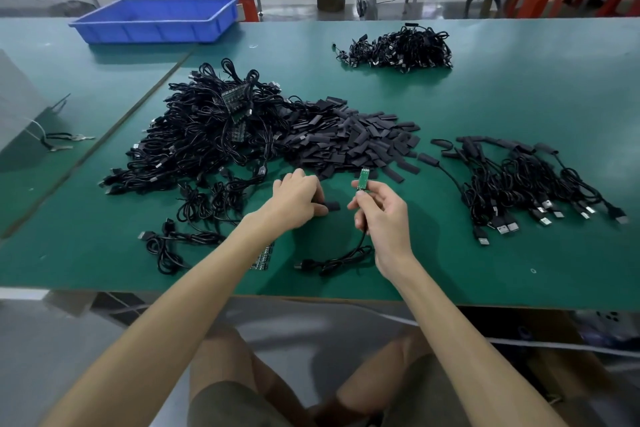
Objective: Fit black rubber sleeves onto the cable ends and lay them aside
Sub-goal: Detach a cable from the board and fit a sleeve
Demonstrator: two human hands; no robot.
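At the lower centre of the frame, just above the near edge of the green table [519, 107], both hands meet over a bare patch of mat. The left hand [298, 199] has its fingers curled down and pinches a single black sleeve [333, 206], whose free end pokes out to the right. The right hand [381, 218] pinches a cable [349, 255] between thumb and fingertips just under its small green board [363, 179]. The board stands up out of the grip and points toward the top of the frame, while the rest of the lead trails down to a plug near the table edge. The sleeve lies just left of and slightly below the board, near it but not touching. Its long axis runs left to right while the board's runs up and down, so one of them probably has to turn before the sleeve can slide on. The heap of loose sleeves [349, 142] sits directly above the hands, unsleeved cables [207, 142] to its left, and finished cables [526, 184] at the right.
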